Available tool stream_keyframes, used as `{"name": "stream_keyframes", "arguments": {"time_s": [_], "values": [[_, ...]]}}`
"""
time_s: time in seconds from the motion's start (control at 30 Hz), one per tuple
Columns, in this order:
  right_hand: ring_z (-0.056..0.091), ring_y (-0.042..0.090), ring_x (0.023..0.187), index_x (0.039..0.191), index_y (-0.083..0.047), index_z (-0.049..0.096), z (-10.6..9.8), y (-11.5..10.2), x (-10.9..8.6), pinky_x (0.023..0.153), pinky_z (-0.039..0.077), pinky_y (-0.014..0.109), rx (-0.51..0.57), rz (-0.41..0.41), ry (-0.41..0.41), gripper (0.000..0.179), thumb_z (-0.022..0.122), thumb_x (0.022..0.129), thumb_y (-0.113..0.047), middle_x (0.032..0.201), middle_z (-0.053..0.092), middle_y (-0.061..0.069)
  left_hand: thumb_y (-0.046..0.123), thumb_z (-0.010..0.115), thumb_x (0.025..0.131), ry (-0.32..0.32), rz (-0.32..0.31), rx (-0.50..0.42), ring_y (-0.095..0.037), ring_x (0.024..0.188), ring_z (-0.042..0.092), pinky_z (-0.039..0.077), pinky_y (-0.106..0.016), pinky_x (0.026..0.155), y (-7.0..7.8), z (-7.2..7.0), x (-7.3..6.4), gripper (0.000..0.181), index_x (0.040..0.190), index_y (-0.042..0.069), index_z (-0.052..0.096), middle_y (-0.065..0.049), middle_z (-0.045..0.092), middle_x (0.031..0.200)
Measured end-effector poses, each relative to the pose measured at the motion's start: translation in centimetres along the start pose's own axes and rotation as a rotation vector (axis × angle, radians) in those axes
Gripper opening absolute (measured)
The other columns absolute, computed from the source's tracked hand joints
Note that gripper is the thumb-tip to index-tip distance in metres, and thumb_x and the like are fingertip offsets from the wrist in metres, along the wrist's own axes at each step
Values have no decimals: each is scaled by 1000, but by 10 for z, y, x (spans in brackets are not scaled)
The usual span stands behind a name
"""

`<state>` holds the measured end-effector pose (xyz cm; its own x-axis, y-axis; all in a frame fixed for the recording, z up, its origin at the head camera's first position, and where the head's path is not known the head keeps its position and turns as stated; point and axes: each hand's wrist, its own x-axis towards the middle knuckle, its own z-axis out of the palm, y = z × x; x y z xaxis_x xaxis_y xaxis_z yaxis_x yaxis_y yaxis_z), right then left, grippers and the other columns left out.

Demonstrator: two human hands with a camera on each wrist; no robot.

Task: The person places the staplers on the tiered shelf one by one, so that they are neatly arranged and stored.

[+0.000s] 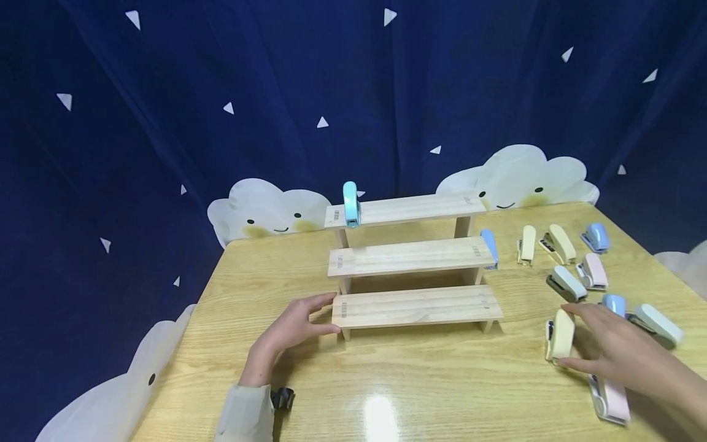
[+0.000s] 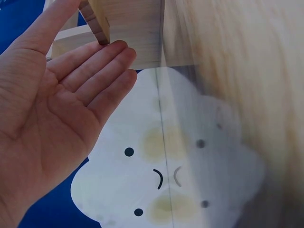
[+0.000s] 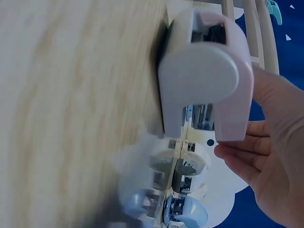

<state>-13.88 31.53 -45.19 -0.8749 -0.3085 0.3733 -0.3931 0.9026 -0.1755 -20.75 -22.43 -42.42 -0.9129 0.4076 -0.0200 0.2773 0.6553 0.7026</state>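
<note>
A three-step wooden shelf (image 1: pixel 417 307) stands on the table. My left hand (image 1: pixel 295 322) is at the left end of its lowest step, thumb and fingers spread; in the left wrist view its fingers (image 2: pixel 107 76) are nearly straight beside the wood. Out to the right, my right hand (image 1: pixel 615 347) holds a cream stapler (image 1: pixel 562 334) between thumb and fingers, low over or on the table. A pink stapler (image 1: pixel 612 400) lies under the right wrist; it looms large (image 3: pixel 204 76) in the right wrist view, hiding the held stapler. A turquoise stapler (image 1: pixel 351 204) sits on the top step's left end.
Right of the shelf are several more staplers: cream ones (image 1: pixel 527 244), a pale green one (image 1: pixel 566 283), a pink one (image 1: pixel 592 271), blue ones (image 1: pixel 596 237) and a white one (image 1: pixel 657 324). One blue stapler (image 1: pixel 489 247) stands partly behind the middle step. A dark blue curtain (image 1: pixel 353 92) hangs behind.
</note>
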Motion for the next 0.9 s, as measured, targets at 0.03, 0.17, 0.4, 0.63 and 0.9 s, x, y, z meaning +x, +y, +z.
{"name": "stream_keyframes", "arguments": {"time_s": [0.03,0.17,0.4,0.63,0.9], "values": [[56,43,109,129,2,52,0,-1,1,99,41,51,-6,1,-3,95,90,58,-49,122,59,27,37,79,80,0,0,2,-31,137,48,40,-49,114,0,0,0,76,145,11,49,-8,50,149],[56,46,108,128,5,52,0,-2,3,97,45,55,-26,9,-29,95,90,59,-49,121,58,30,36,79,80,-2,0,6,-31,138,48,40,-49,115,0,-1,0,76,145,11,48,-8,50,149],[59,46,103,125,6,55,0,-3,5,79,50,58,-61,-23,-10,97,92,53,-48,115,61,31,37,79,81,-2,4,23,-30,138,48,40,-49,114,0,-2,0,76,145,12,48,-7,50,149],[58,43,103,125,2,54,2,2,4,80,47,53,-30,-38,45,96,93,51,-44,117,60,28,39,79,80,4,3,27,-30,137,48,41,-49,114,1,-1,0,76,145,12,48,-7,50,149],[55,44,105,129,-2,52,-1,6,7,110,40,38,44,-52,135,97,95,49,-37,120,59,26,40,78,81,2,10,27,-30,137,49,41,-49,113,0,-1,-1,76,145,12,48,-7,50,149]]}}
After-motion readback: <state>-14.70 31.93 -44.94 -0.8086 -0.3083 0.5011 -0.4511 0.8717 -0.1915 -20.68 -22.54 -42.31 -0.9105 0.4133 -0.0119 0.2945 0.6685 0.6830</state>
